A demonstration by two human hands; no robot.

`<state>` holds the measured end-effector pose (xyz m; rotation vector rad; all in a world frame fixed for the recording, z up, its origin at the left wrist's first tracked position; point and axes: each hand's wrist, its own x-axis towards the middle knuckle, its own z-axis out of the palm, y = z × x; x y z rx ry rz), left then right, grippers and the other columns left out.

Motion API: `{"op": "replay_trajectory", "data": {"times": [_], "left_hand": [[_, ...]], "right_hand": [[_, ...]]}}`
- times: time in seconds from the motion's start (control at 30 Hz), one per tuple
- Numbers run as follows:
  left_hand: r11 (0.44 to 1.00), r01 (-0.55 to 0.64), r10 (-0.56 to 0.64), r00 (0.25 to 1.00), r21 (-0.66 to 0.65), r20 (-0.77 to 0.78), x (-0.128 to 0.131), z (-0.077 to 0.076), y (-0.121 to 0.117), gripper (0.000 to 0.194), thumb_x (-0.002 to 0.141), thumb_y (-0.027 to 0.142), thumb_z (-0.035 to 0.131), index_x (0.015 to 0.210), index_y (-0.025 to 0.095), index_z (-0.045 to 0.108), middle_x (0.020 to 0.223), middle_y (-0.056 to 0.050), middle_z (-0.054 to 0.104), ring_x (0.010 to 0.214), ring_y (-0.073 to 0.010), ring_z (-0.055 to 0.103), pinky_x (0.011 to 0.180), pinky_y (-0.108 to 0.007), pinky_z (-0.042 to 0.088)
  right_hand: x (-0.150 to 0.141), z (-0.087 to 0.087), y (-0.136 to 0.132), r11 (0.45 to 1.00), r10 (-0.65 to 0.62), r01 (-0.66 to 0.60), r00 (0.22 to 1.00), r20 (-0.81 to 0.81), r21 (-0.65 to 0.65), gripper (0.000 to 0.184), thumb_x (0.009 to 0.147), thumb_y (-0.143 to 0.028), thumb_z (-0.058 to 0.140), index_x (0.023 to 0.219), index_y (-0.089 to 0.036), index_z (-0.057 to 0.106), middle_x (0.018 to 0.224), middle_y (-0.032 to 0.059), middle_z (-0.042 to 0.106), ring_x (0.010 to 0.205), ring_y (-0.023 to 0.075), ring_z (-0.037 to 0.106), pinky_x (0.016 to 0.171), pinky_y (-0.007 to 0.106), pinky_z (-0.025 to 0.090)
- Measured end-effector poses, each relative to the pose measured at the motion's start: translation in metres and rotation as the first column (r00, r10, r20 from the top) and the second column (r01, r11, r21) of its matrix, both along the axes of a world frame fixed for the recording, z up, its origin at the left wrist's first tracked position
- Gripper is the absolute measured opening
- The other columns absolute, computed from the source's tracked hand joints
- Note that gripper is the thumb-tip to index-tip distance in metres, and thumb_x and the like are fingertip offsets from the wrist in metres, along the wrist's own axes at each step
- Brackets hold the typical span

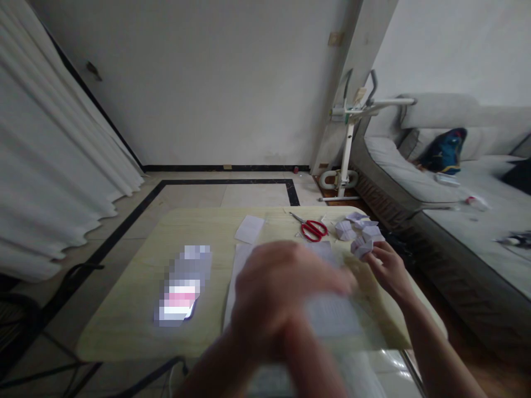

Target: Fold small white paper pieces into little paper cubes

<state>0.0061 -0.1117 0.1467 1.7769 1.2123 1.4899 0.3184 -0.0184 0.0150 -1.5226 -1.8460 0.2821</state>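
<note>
One blurred left hand [286, 282], sheets [336, 315] partly hidden, phone [182, 298] (pixelated)

No words, numbers, labels or signs can be read. On the tabletop [124, 315], a lit phone screen [179, 298] is covered by coarse blocks of white, pink and grey, its content illegible. A partly hidden greyish sheet [337, 316] is too blurred for any print to be read, and the folded papers [344, 230] are too small to tell.
</note>
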Motion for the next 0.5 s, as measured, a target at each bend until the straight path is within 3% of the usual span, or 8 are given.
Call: {"op": "replay_trajectory", "data": {"times": [0.03,0.1,0.17,0.27,0.5], "left_hand": [[0.998,0.001,-0.005,0.998,0.070,0.061,0.004,0.001,0.014,0.036,0.083,0.058,0.043,0.083,0.024,0.058,0.075,0.000,0.067,0.063,-0.0127,0.063,0.052,-0.029,0.049],[0.977,-0.094,0.022,0.938,0.194,0.346,0.011,-0.004,0.037,0.023,0.084,0.041,0.053,0.095,0.021,0.054,0.082,-0.001,0.067,0.057,-0.0096,0.061,0.049,-0.025,0.048],[0.986,-0.075,-0.001,0.893,0.150,0.449,0.012,-0.016,0.051,0.012,0.085,0.026,0.054,0.095,0.019,0.053,0.086,-0.002,0.066,0.056,-0.0086,0.062,0.046,-0.021,0.044],[0.996,-0.049,0.007,0.861,0.070,0.508,0.009,-0.037,0.062,0.004,0.085,0.020,0.052,0.087,0.017,0.053,0.086,-0.003,0.066,0.055,-0.0086,0.061,0.046,-0.021,0.043],[0.995,0.012,0.038,0.867,-0.098,0.497,-0.004,-0.073,0.085,0.016,0.082,0.021,0.047,0.071,0.014,0.056,0.082,-0.005,0.065,0.056,-0.0100,0.060,0.049,-0.021,0.045]], "right_hand": [[-0.004,0.003,-0.002,1.000,0.009,-0.009,1.000,-0.019,-0.004,0.031,0.083,-0.042,0.050,0.075,-0.019,0.069,0.088,0.0086,0.061,0.082,0.0231,0.058,0.067,0.032,0.046],[-0.012,0.011,-0.004,1.000,0.028,-0.028,0.998,-0.061,0.000,0.032,0.084,-0.041,0.048,0.073,-0.019,0.069,0.088,0.0080,0.061,0.084,0.0233,0.058,0.073,0.034,0.045],[-0.023,0.018,-0.004,0.999,0.054,-0.054,0.991,-0.121,0.008,0.032,0.084,-0.040,0.047,0.073,-0.019,0.069,0.091,0.0082,0.061,0.086,0.0240,0.057,0.076,0.034,0.044],[-0.043,0.027,-0.001,0.990,0.139,-0.136,0.964,-0.227,0.031,0.034,0.085,-0.040,0.045,0.070,-0.019,0.067,0.091,0.0082,0.062,0.093,0.0257,0.055,0.079,0.035,0.043],[-0.100,0.048,0.003,0.962,0.262,-0.272,0.880,-0.396,0.031,0.032,0.085,-0.038,0.047,0.067,-0.019,0.066,0.083,0.0052,0.059,0.087,0.0230,0.053,0.081,0.035,0.041]]}}
